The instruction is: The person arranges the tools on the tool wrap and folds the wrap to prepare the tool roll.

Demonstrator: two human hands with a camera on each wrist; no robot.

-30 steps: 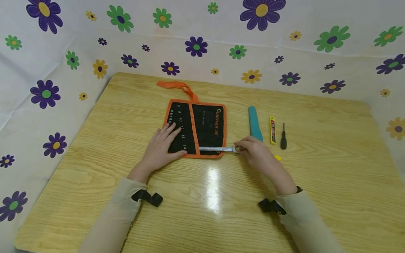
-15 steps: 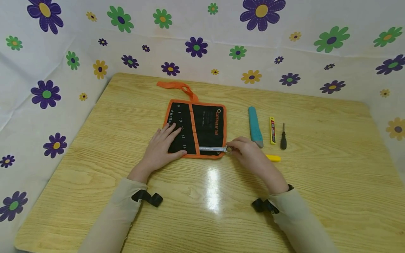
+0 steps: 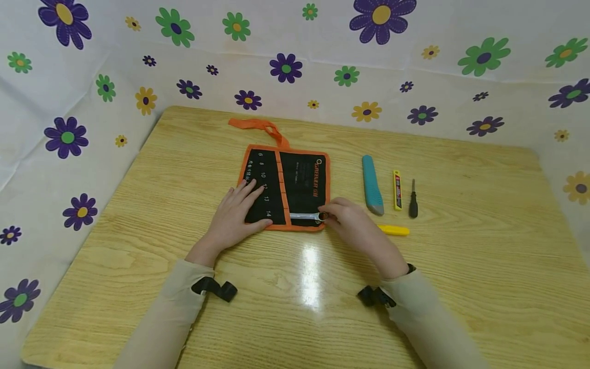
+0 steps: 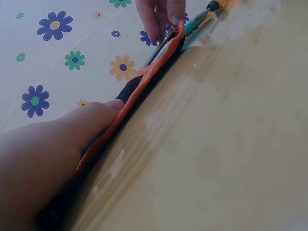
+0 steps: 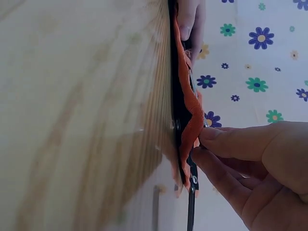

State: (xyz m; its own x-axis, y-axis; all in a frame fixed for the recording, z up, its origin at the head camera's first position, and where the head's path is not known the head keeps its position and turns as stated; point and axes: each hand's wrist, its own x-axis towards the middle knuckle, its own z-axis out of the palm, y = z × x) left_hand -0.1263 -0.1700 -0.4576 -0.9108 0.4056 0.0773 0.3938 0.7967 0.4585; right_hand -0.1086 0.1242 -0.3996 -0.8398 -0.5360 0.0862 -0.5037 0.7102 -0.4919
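A shiny metal wrench lies partly inside the pocket marked 14 of a black cloth pouch, its ring end left outside, pinched by the right hand. The left hand rests flat across the orange-trimmed pouch, gripping nothing. Outside it, a ribbed teal cutter, yellow packet, smooth yellow bar and black-handled screwdriver lie on the wood-grain table.

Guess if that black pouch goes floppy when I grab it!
The black pouch probably flops: its orange edge ripples. It may sag where the metal wrench is tucked in. It likely won't roll, lying mostly flat.
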